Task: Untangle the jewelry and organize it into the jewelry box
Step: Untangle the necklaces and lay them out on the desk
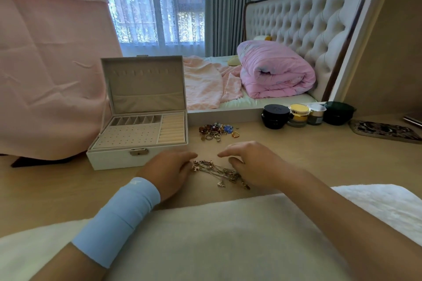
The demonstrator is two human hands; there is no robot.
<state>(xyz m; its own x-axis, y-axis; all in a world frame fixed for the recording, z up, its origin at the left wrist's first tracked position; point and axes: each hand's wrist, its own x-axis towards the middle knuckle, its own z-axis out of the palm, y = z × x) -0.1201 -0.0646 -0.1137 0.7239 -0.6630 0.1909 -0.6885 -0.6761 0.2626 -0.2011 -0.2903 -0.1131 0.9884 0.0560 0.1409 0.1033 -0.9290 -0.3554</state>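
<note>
Lower centre: our left hand [170,170] and right hand [253,166] curl fingers [228,152] over tangled chains [219,172] on the counter [296,150], right of the open box [139,130]; pinching or not, we cannot tell. Tugging could tighten knots.

Soft daylight reaches me through the window [157,2] and its lace curtain [191,27], slightly blown out. The counter [296,155] is evenly lit with faint shadows. I see wide-angle bending at the edges; the tangled chains [219,172] look smeared.
</note>
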